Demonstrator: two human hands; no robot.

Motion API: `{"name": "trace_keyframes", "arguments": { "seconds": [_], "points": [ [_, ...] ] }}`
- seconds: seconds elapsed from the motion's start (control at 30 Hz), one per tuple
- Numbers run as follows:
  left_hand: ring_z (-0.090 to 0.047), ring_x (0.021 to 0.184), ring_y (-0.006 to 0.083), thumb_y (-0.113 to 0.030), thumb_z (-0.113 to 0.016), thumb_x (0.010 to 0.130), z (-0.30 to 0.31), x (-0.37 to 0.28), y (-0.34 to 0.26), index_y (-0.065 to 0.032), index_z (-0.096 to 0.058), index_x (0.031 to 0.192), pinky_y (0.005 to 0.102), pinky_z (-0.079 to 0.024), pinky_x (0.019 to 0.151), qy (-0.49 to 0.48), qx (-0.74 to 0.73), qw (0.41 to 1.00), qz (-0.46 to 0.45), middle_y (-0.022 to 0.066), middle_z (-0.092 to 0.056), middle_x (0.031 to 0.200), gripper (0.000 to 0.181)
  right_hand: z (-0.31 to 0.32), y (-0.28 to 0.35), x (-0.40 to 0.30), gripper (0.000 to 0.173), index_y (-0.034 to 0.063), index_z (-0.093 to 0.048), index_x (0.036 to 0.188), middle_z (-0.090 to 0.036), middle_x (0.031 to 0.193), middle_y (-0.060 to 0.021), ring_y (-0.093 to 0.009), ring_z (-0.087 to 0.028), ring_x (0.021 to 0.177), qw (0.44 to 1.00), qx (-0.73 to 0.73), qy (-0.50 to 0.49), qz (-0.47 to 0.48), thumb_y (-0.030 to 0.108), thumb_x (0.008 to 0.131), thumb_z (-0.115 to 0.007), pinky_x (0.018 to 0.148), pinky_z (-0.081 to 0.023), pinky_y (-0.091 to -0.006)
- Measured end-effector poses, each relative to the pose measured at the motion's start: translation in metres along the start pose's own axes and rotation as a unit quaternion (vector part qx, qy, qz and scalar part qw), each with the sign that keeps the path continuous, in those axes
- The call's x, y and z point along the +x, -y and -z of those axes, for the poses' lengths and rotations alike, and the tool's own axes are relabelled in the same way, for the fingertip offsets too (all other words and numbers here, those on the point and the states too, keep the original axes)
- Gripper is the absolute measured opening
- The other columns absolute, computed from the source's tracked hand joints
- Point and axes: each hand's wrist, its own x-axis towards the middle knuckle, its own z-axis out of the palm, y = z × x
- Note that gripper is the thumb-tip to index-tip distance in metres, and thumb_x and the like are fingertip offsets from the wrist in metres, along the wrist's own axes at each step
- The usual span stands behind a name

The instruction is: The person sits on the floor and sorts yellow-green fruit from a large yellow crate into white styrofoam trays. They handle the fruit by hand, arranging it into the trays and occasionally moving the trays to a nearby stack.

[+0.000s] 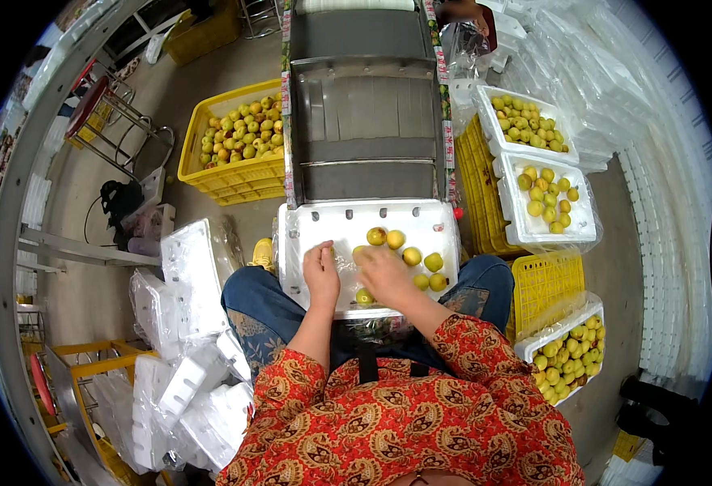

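In front of me, a white foam tray (344, 214) lined with clear plastic film spans my knees. Several round yellow-green fruits lie in its right half, among them a brown-blushed fruit (376, 236) and a greener one (434, 262). My left hand (321, 276) is over the tray's left part with fingers curled; a sliver of yellow-green shows by its fingertips, but its grip is hidden. My right hand (386, 276), blurred, reaches over the middle. A fruit (359, 249) peeks out at its fingertips, and I cannot tell whether it is held.
A conveyor belt (365, 109) runs away beyond the tray. A yellow crate (228, 176) of fruit stands left of it. On the right, fruit-filled foam trays (505, 225) sit on stacked yellow crates (480, 182). Wrapped foam boxes (192, 279) crowd my left side. Another person's arm (483, 24) shows top right.
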Motion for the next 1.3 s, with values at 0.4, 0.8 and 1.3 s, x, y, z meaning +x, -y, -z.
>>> {"name": "trace_keyframes", "arguments": {
  "seconds": [0.4, 0.8, 1.3],
  "points": [
    [-0.055, 0.095, 0.0154, -0.037, -0.04, 0.101, -0.006, -0.003, -0.015, -0.0157, -0.05, 0.136, 0.0315, -0.048, 0.079, 0.259, -0.157, 0.928, 0.219, 0.0028, -0.054, 0.127, 0.042, -0.002, -0.079, 0.007, 0.03, 0.007, -0.061, 0.116, -0.06, 0.107, -0.0195, -0.037, -0.058, 0.099, 0.974, 0.103, 0.037, -0.198, 0.014, 0.087, -0.055, 0.085, -0.048, -0.0444],
    [-0.052, 0.099, 0.0191, -0.046, -0.031, 0.101, -0.021, -0.005, -0.01, -0.0153, -0.037, 0.144, 0.0348, -0.048, 0.083, 0.315, -0.268, 0.855, 0.313, 0.0039, -0.044, 0.139, 0.053, -0.008, -0.027, -0.015, 0.032, 0.0057, -0.06, 0.111, -0.054, 0.117, -0.0189, -0.037, -0.054, 0.106, 0.994, -0.014, 0.037, -0.104, 0.027, 0.088, -0.058, 0.081, -0.05, -0.0443],
    [-0.06, 0.071, 0.0141, -0.036, -0.037, 0.101, -0.024, -0.003, 0.026, -0.0065, -0.047, 0.134, 0.0267, -0.051, 0.059, 0.117, -0.168, 0.954, 0.22, 0.0105, -0.06, 0.109, 0.046, -0.019, -0.007, -0.008, 0.041, 0.0087, -0.06, 0.112, -0.035, 0.134, -0.0291, -0.045, -0.052, 0.104, 0.979, -0.034, 0.124, -0.16, 0.017, 0.072, -0.066, 0.088, -0.046, -0.0475]
  ]
}}
